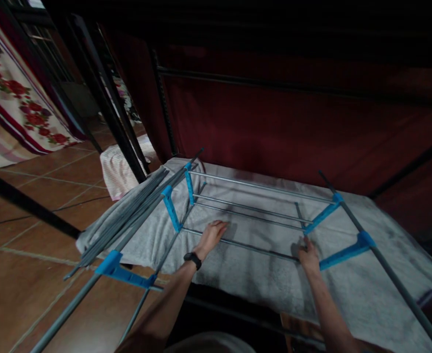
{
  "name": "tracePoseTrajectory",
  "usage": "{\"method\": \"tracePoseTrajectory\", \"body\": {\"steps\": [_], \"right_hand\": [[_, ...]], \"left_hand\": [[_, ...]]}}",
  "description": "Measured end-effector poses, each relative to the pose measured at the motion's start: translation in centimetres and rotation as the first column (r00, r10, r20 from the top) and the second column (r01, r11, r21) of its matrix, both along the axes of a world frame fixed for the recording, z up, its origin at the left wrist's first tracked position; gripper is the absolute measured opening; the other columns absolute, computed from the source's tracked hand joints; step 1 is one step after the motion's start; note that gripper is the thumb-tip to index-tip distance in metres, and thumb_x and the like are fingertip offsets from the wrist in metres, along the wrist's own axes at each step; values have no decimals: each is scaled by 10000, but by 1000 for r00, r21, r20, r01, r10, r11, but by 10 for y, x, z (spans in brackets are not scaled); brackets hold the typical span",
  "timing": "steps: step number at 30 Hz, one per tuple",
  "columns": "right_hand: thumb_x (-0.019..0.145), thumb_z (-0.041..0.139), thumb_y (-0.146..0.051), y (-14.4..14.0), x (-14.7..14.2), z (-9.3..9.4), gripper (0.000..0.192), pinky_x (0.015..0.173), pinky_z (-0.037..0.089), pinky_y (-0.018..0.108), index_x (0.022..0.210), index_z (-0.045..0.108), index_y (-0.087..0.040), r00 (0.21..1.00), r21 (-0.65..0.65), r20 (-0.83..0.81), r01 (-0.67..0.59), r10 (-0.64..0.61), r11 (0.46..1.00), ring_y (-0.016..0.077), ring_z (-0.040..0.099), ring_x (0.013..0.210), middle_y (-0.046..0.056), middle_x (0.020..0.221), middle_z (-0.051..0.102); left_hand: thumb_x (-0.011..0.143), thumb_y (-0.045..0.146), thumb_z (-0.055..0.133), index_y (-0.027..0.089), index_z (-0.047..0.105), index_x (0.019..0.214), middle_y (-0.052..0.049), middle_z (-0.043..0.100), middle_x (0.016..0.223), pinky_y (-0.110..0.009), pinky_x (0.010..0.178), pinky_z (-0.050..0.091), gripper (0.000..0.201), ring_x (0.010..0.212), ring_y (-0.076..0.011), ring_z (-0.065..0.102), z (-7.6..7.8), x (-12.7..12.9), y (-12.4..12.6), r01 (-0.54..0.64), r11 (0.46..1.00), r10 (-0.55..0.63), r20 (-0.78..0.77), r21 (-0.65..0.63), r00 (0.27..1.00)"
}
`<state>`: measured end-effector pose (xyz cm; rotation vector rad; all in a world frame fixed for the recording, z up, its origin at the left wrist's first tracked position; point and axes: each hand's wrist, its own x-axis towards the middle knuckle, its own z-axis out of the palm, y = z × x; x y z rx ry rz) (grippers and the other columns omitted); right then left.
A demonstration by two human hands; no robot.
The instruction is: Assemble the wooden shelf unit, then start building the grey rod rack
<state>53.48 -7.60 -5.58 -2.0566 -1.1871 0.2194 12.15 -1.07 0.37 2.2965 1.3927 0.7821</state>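
Note:
A rack frame of grey metal tubes joined by blue plastic brackets (pixel 170 210) stands over the grey blanket (pixel 245 279). My left hand (pixel 212 238), with a dark band on the wrist, lies across the near lower cross tube (pixel 250 246). Its fingers stretch to the right past the tube and are not wrapped round it. At that tube's right end, my right hand (pixel 309 256) is closed with the tube in its fingers. A right blue bracket (pixel 343 252) is just beside this hand. The tube's very end is hidden by my fingers.
A bundle of loose grey tubes (pixel 122 220) lies on the blanket at the left. Black metal posts (pixel 101 93) stand at the left, and a dark red curtain (pixel 274 127) hangs behind. A floral cloth (pixel 28 105) hangs over the tiled floor (pixel 50 196).

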Motion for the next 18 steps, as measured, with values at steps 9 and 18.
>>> {"method": "tracePoseTrajectory", "body": {"steps": [9, 18], "right_hand": [[830, 374, -273, -20, -86, 15, 445, 1035, 423, 496, 1185, 612, -149, 925, 179, 192, -361, 327, 915, 283, 545, 1172, 153, 1209, 610], [857, 422, -157, -42, -132, 17, 308, 861, 530, 371, 1011, 662, -275, 718, 101, 190, -693, 670, 714, 221, 666, 930, 43, 991, 685]], "left_hand": [[988, 282, 443, 221, 711, 1134, -67, 726, 1092, -345, 951, 488, 312, 1034, -202, 652, 6, -17, -20, -68, 997, 69, 42, -25, 997], [956, 274, 473, 220, 748, 1011, -57, 753, 1029, -323, 873, 530, 286, 946, -204, 695, 3, -44, -25, -290, 940, 318, 154, -179, 935]]}}
